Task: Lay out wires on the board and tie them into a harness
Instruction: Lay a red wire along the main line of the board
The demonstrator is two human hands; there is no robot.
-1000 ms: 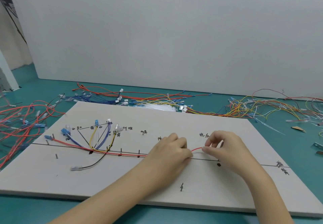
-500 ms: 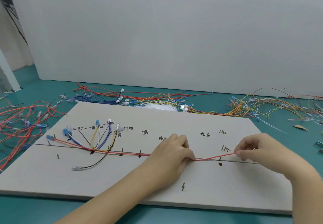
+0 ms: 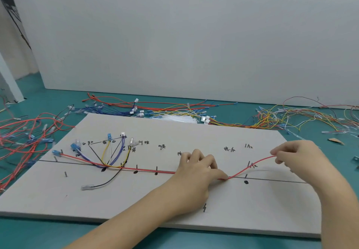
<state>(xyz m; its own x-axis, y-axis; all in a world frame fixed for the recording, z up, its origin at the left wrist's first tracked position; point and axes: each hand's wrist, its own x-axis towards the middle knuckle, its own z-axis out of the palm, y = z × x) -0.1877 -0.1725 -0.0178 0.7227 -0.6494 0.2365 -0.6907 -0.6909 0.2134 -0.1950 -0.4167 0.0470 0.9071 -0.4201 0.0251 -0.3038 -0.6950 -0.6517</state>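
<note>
A grey board [image 3: 194, 206] with drawn lines, pegs and handwritten marks lies on the teal table. A red wire [image 3: 147, 169] runs along its long line from a blue connector [image 3: 56, 153] at the left. My left hand [image 3: 196, 173] pins the wire to the board with curled fingers near the middle. My right hand [image 3: 297, 155] pinches the same wire's free stretch and holds it lifted above the board at the right. Blue, yellow, white and black wires [image 3: 114, 155] fan out at the board's left part.
Loose red wires [image 3: 25, 132] are heaped left of the board. Red, blue and yellow wires [image 3: 174, 110] lie behind it, with a tangle [image 3: 303, 118] at the back right. A white wall stands behind. Small metal parts [image 3: 355, 161] lie at the right edge.
My right hand has slid along the red wire to the right and lifted it, drawing a short loop out into a long raised stretch. My left hand stays pressed on the wire.
</note>
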